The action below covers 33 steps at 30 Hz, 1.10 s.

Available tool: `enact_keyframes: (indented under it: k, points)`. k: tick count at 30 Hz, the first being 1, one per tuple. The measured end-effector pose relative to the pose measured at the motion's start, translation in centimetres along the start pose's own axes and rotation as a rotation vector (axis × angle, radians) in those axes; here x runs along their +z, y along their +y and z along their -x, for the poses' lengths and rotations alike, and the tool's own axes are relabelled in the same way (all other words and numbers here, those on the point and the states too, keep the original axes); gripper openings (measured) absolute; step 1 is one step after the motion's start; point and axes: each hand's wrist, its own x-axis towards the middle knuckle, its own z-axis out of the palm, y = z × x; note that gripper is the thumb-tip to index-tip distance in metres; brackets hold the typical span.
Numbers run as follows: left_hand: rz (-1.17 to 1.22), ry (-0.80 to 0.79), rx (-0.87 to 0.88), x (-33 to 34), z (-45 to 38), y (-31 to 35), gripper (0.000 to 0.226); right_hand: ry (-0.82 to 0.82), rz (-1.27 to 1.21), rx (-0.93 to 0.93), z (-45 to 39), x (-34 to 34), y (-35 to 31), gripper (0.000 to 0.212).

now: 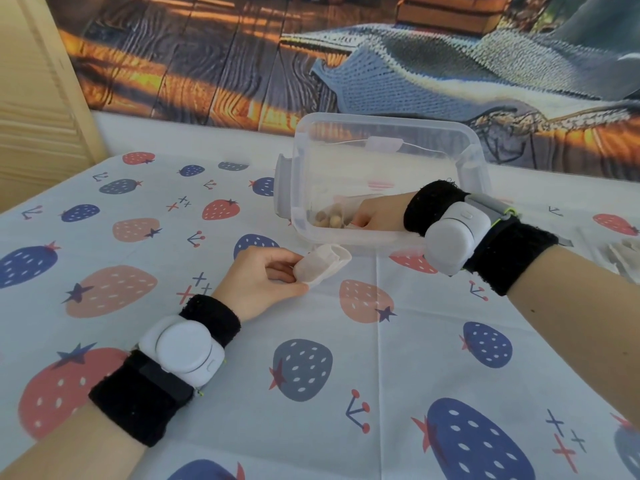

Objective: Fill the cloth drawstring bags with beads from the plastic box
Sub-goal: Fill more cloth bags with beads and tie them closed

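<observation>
I see my left hand (258, 282) pinching a cloth bag (322, 266) mid-table while my right hand (375, 214) reaches into the box (464, 150), fingers curled among beads (327, 219), grasp unclear.

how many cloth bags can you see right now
2 for sure: one cloth bag pinched open in the left hand, and another bag lying at the table's right edge, cut off by the frame. More may be hidden there.

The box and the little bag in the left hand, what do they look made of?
The box looks like clear, glossy hard plastic: the beads and right hand show through its wall. The bag, pinched by the left hand, looks like thin off-white matte cloth, soft and creased; the exact fibre is unclear.
</observation>
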Motion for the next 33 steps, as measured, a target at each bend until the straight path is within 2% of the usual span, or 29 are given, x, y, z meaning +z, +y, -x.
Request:
enact_keyframes:
  k: [4, 7, 12, 15, 18, 23, 27, 30, 33]
  points:
    - [-0.002, -0.003, 0.003, 0.1, -0.1, 0.0, 0.035, 0.011, 0.003, 0.005, -0.3, 0.0, 0.3, 0.028]
    - [-0.003, -0.005, 0.000, 0.1, -0.1, -0.1, 0.033, 0.084, -0.025, 0.023, -0.5, -0.1, 0.5, 0.029]
    - [-0.011, -0.005, 0.008, 0.0, -0.1, -0.2, 0.033, 0.376, -0.159, 0.049, -0.5, -1.3, 0.7, 0.043]
    - [-0.002, -0.007, 0.012, 0.0, -0.1, -0.3, 0.033, 0.573, -0.270, 0.075, -0.5, -2.0, 0.9, 0.038]
    - [-0.002, 0.001, 0.013, 0.0, -0.1, -0.2, 0.033, 0.627, -0.434, 0.117, -0.4, -2.8, 1.0, 0.041]
    - [0.024, 0.006, 0.009, 0.1, 0.0, 0.0, 0.032, 0.623, -0.963, 0.140, -0.5, -3.9, 1.8, 0.039]
    - [0.067, 0.034, -0.005, 0.1, 0.0, 0.1, 0.030, 0.752, -1.262, 0.067, 0.1, -4.3, 1.8, 0.041]
    - [0.119, 0.063, -0.012, 0.2, 0.0, 0.3, 0.029, 0.928, -1.290, -0.056, 1.0, -3.9, 1.1, 0.043]
    - [0.176, 0.080, -0.011, 0.0, -0.1, 0.6, 0.027, 0.934, -1.360, -0.226, 2.6, -3.4, -0.3, 0.044]
